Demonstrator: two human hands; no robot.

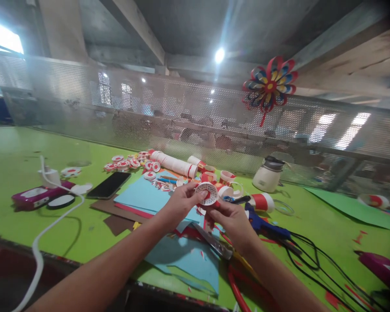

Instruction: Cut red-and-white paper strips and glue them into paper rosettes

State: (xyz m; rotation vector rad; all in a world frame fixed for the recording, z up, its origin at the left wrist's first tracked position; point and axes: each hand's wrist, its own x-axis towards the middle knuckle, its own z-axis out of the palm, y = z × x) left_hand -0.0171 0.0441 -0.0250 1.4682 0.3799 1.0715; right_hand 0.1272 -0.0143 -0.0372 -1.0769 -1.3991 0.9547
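A small round white paper disc (210, 193) with a red centre and dark marks near its rim is held up over the table. My left hand (185, 200) pinches it from the left, the thumb lying across its face. Fingers of my right hand (227, 216) are closed at its lower right edge. Just below my hands lie a metal-bladed tool (214, 242) and blue paper sheets (146, 195). To the right of my right hand rests a blue glue gun (266, 225) with a black cord.
Several red-and-white discs (123, 164) lie at the back left, beside a stack of paper cups (173, 163). A black phone (108, 185), a purple power strip (40, 195) and a white cable are at left. A white jug (268, 174) stands before the mesh partition (169, 112).
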